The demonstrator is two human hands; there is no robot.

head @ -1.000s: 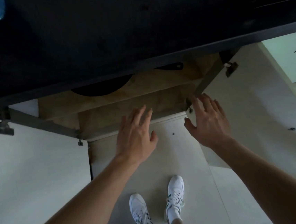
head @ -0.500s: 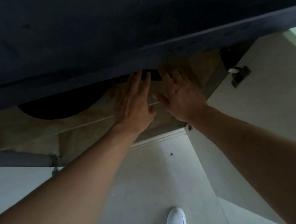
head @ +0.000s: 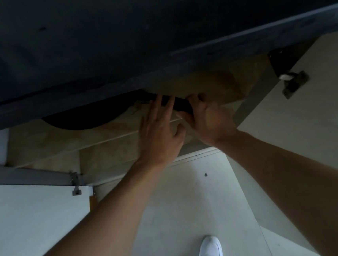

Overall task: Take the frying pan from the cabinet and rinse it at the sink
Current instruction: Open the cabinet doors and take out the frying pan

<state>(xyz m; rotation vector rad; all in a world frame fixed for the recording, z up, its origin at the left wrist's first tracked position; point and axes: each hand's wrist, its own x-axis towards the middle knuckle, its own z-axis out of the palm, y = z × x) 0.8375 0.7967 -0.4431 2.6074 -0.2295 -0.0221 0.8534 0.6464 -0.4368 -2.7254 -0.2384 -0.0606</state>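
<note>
A black frying pan (head: 84, 118) lies on the wooden shelf (head: 47, 139) inside the open cabinet, its round body half hidden under the dark countertop edge (head: 159, 75). Its black handle (head: 179, 104) runs to the right. My right hand (head: 206, 118) curls its fingers around that handle. My left hand (head: 160, 132) lies flat beside it with fingers spread, the fingertips touching the handle near the pan body.
Two white cabinet doors stand open, the left door (head: 28, 224) and the right door (head: 308, 124) with a hinge (head: 291, 82). The pale floor (head: 188, 204) lies below, with my white shoes (head: 210, 252) at the bottom edge.
Both hands have reached from the cabinet's front edge into the shelf. The right hand has closed around the pan handle; the left fingers have come to rest against it.
</note>
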